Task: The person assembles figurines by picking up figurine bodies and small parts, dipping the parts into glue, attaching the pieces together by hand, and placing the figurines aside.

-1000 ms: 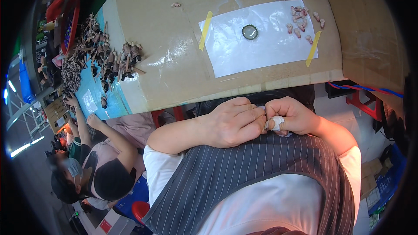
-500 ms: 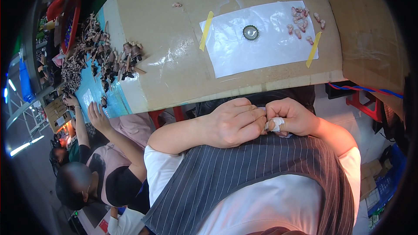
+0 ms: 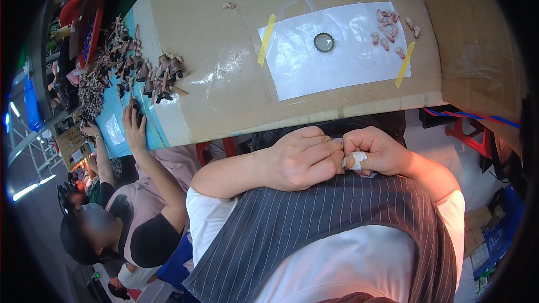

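1. Both hands are up against the chest, below the near edge of the cardboard-covered table. The left hand is curled, fingers pressed together, against the right hand.
2. The right hand is a closed fist with a white-taped thumb; something small seems pinched between the two hands, but I cannot tell what.
3. On the white sheet taped to that table, a cluster of small pink pieces lies right of a bottle cap: apparently finished, with one piece in work.
4. Against the earlier frames, the hands have barely moved; the co-worker at the left has shifted, one hand now reaching onto the table.
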The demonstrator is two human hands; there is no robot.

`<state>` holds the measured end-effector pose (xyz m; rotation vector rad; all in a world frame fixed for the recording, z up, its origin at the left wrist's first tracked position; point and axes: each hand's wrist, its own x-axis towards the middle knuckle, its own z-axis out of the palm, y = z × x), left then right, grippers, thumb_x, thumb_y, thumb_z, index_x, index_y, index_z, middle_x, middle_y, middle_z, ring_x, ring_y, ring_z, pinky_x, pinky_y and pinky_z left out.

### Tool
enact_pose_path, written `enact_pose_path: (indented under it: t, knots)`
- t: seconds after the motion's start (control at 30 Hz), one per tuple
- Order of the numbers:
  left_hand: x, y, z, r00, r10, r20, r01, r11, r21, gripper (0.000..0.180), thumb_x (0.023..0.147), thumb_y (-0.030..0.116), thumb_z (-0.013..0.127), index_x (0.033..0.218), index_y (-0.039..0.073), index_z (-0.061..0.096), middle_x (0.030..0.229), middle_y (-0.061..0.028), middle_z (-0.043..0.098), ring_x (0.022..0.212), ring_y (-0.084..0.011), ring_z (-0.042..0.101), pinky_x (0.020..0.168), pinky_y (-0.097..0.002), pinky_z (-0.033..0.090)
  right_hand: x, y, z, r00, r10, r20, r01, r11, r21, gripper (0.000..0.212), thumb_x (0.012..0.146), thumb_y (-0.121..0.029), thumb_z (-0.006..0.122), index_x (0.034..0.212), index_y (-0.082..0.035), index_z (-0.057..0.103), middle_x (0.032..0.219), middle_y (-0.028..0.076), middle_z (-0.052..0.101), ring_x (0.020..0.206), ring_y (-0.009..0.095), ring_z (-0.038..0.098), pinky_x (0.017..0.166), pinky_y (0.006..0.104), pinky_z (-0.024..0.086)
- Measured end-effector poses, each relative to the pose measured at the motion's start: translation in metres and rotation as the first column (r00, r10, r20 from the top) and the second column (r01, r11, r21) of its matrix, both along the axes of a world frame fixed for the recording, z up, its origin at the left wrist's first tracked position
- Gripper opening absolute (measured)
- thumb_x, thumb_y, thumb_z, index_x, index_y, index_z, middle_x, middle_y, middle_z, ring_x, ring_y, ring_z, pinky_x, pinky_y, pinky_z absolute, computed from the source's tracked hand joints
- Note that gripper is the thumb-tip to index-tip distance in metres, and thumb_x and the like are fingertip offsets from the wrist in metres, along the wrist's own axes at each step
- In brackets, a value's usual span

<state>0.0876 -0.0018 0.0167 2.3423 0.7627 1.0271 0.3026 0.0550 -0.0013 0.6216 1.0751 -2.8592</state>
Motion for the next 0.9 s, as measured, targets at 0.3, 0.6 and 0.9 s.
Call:
enact_pose_path:
  t: [0.3,0.6,0.9]
  knots:
    - [0.0,-0.001,0.0,1.0,0.002,-0.003,-0.002,1.0,0.014,0.029,0.071,0.009,0.076,0.087,-0.007,0.059,0.085,-0.0198,0.064,0.071,-0.028,0.064,0.061,-0.0342,0.051,0.0,-0.001,0.0,1.0,-0.007,-0.003,0.007,1.0,-0.01,0.021,0.093,-0.018,0.062,0.08,-0.006,0.051,0.065,-0.004,0.049,0.053,0.002,0.044,0.047,0.0187,0.035]
    - [0.003,0.002,-0.005,0.997,0.07,0.025,-0.072,0.995,0.068,0.019,0.067,0.008,0.068,0.08,-0.003,0.058,0.089,-0.0178,0.063,0.073,-0.0244,0.062,0.062,-0.0331,0.049,-0.001,0.006,0.004,1.0,-0.015,0.004,0.015,0.999,0.036,0.02,0.092,-0.017,0.064,0.079,-0.006,0.053,0.066,-0.004,0.051,0.053,0.002,0.045,0.048,0.0183,0.035]
    - [-0.005,0.02,-0.006,0.977,0.212,0.024,-0.209,0.928,0.308,0.025,0.068,0.006,0.067,0.089,-0.006,0.058,0.092,-0.0208,0.063,0.081,-0.0296,0.066,0.065,-0.0357,0.051,-0.002,0.019,0.0,0.963,-0.224,-0.151,0.264,0.898,0.352,0.013,0.088,-0.009,0.068,0.088,-0.004,0.056,0.08,-0.001,0.06,0.072,0.003,0.054,0.062,0.0193,0.043]
